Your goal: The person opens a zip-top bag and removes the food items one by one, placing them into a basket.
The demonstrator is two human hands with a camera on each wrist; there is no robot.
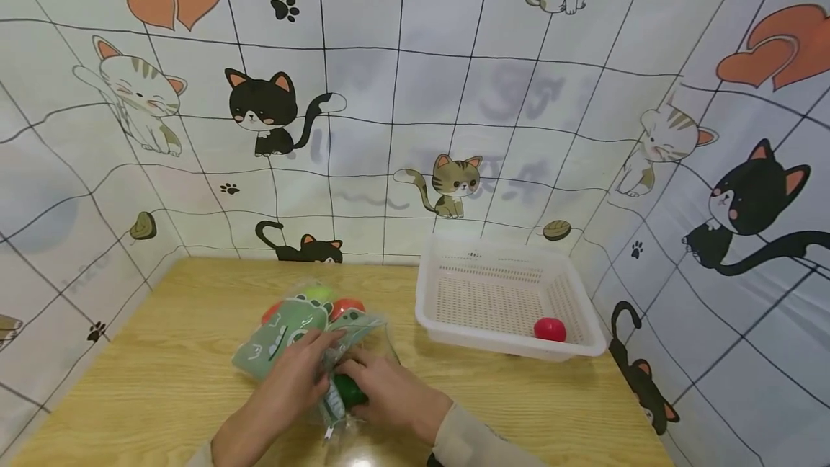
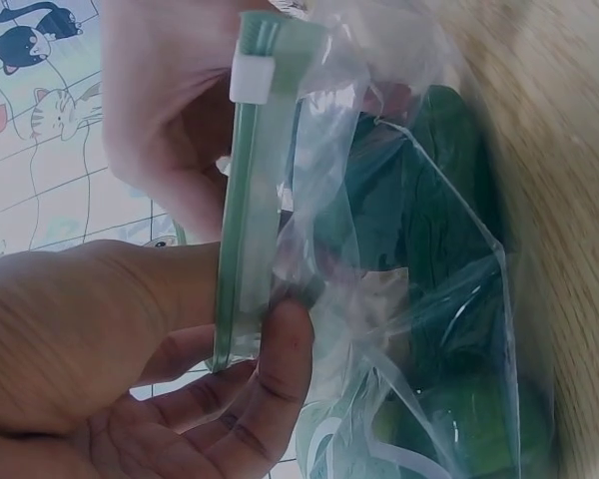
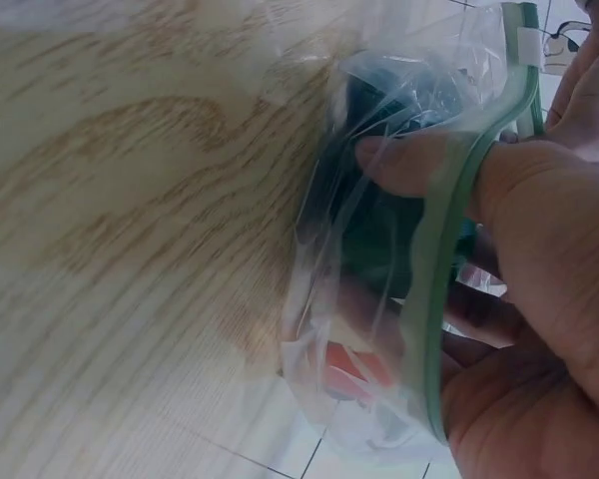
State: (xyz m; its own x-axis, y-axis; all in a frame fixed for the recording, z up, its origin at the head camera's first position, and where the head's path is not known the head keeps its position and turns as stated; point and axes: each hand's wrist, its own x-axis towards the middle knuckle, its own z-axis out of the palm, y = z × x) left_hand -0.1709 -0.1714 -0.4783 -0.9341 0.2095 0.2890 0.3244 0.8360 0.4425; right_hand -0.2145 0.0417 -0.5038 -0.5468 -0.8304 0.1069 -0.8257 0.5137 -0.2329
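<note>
L hand [image 1: 300, 372]: pinches zip edge of clear bag [image 1: 371, 328] | R hand [image 1: 394, 393]: inside bag mouth, grasping dark green item [image 1: 351, 392] | bag: on wood table [image 1: 130, 388], left of white basket [image 1: 423, 301] | red piece [image 1: 550, 329]: in basket, near right corner | green printed pouch [image 1: 275, 341]: just beside left hand

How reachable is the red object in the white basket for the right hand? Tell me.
Likely yes: the white basket is open-topped and nothing covers the red object. The right hand, though, is partly inside the clear bag, gripping a dark green object.
</note>
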